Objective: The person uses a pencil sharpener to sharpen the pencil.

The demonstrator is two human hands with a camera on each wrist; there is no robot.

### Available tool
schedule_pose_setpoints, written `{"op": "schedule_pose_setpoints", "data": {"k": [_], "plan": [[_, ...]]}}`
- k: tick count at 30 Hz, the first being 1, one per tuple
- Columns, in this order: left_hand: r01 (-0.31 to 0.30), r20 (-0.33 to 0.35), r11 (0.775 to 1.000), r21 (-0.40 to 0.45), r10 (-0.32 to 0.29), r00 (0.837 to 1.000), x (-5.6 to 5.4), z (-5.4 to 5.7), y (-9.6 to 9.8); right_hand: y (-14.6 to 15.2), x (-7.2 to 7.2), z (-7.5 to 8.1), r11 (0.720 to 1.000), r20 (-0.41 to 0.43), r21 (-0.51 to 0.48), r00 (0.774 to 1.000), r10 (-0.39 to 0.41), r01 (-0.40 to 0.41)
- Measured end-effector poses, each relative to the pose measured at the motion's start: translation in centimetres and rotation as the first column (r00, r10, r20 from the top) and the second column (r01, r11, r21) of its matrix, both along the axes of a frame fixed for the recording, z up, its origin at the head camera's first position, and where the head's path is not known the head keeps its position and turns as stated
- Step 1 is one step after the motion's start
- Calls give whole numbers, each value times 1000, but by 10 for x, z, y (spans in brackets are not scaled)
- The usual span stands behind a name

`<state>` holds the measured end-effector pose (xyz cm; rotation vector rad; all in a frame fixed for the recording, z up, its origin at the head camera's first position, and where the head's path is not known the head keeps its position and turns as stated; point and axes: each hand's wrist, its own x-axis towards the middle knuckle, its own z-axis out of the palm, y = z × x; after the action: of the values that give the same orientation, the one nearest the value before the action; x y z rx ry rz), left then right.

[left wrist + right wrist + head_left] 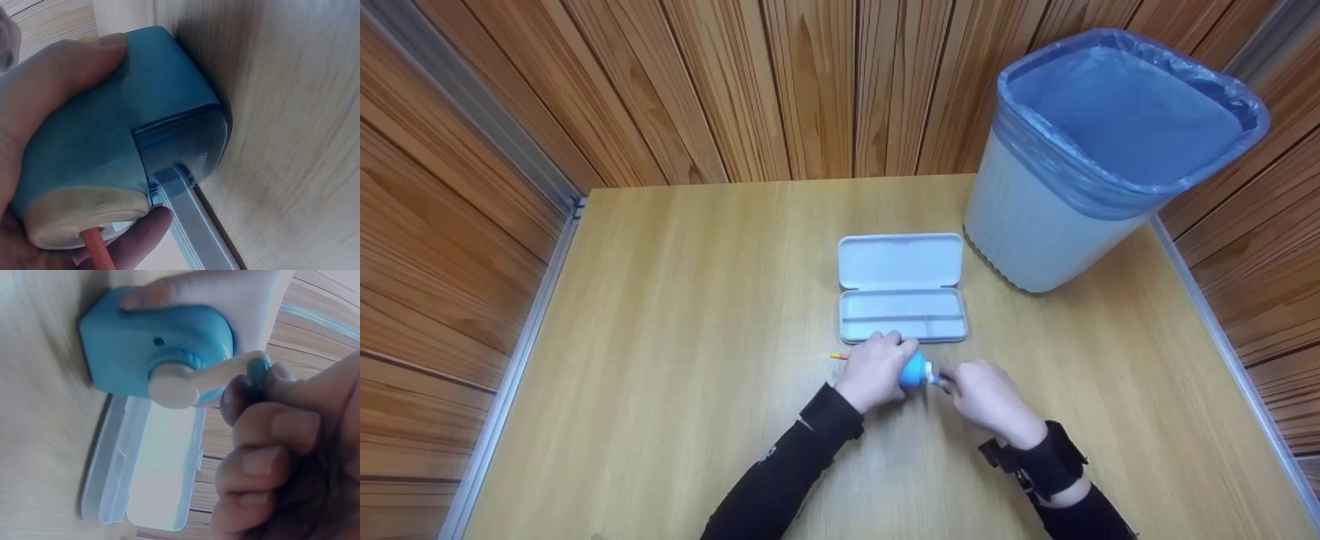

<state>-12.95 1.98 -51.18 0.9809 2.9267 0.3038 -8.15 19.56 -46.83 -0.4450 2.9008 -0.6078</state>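
Observation:
A blue crank pencil sharpener [107, 124] stands on the table in front of the pencil case. My left hand [877, 369] grips its body, thumb on one side and fingers round the other. An orange-red pencil [97, 247] sticks out of the sharpener's cream-coloured front; its yellow end shows left of the hand in the head view. My right hand [986, 394] pinches the knob of the white crank handle [222, 372] between thumb and forefinger. The pencil's tip is hidden inside the sharpener. Just behind the hands lies an open, light-coloured pencil case [900, 261] with divided compartments.
A white waste bin [1035, 217] lined with a blue bag [1117, 199] stands at the table's back right. Wood-panelled walls [810, 90] enclose the back and sides of the wooden table [682, 300].

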Motion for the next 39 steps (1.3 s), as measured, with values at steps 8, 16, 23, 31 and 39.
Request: {"op": "schedule_pose_setpoints", "data": {"k": [8,16,23,31,39], "plan": [[4,-19,1000,2,-4,1000,0,0,0,3,-22,0,999,-21,-21,999,-40,40],[14,-37,1000,0,-14,999,3,2,0,7,-47,-10,998,9,29,998,-63,63],[12,-5,1000,-10,-12,1000,2,4,2,10,-61,-26,997,115,30,990,-76,73],[10,-15,1000,8,-10,1000,2,2,2,8,-57,-53,998,229,60,972,-48,35],[-4,-14,1000,11,5,1000,1,2,0,-4,-29,-60,994,102,108,995,5,-16]]}}
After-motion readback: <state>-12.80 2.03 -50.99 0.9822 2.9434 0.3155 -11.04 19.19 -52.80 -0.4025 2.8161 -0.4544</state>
